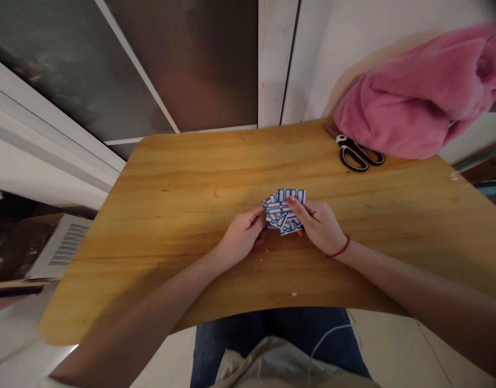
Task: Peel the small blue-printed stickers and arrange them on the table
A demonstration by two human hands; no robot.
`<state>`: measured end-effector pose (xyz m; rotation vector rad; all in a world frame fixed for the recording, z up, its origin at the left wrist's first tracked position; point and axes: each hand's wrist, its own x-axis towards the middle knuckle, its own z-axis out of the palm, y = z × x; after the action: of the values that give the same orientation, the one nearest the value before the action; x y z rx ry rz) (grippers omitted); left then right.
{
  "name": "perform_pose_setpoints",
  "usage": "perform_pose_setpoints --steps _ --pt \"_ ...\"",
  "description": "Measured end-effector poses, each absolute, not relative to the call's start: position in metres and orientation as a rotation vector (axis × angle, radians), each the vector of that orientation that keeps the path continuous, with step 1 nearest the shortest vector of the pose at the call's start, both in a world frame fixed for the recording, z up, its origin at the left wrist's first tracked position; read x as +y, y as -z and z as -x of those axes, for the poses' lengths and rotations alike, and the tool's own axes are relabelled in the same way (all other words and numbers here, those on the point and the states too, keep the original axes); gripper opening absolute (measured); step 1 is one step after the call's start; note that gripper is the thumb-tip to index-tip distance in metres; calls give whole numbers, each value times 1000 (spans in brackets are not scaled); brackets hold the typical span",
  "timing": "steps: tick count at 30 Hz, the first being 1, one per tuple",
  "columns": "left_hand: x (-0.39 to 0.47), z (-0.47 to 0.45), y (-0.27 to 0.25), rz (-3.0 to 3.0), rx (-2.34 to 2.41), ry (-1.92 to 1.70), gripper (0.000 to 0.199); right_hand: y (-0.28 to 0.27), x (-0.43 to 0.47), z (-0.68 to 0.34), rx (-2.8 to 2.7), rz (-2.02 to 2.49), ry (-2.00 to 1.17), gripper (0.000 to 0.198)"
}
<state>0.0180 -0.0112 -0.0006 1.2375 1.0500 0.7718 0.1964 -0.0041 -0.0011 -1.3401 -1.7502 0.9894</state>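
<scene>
A loose bunch of white paper pieces [280,209] with blue-bordered boxes sits between my hands above the middle of the table. My right hand [318,221], with a red cord at the wrist, grips the bunch from the right, thumb on top and fingers beneath. From the left, my left hand [244,233] is closed at the bunch's edge, thumb and fingers pinching the pieces there. The pieces overlap at different angles, so the lower ones are hidden.
Black-handled scissors [355,152] lie at the back right of the wooden table [183,188], against a pink plush cloth [409,102]. Small white scraps [294,294] dot the near side. A cardboard box [57,248] stands left of the table, and a dark-panelled door [215,64] lies behind.
</scene>
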Motion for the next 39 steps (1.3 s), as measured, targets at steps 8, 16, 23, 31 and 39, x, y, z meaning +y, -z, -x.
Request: perform_pose_setpoints --steps 8,16,23,31,39 --pt "-18 -25 0 -974 930 -750 35 4 -1 -195 -2023 1399 -452 59" --pt "-15 -23 1 -1090 1073 -756 35 2 -3 -191 -1993 1317 -911 36" --pt "-12 -21 2 -1229 1205 -863 44 -5 -6 -186 -1590 1159 -1342 28" --pt "-3 -12 4 -1153 1250 -962 41 2 -4 -192 -1420 1142 -1335 28" --pt "-18 -28 -1 -988 950 -652 24 1 -7 -192 -1683 1287 -782 29"
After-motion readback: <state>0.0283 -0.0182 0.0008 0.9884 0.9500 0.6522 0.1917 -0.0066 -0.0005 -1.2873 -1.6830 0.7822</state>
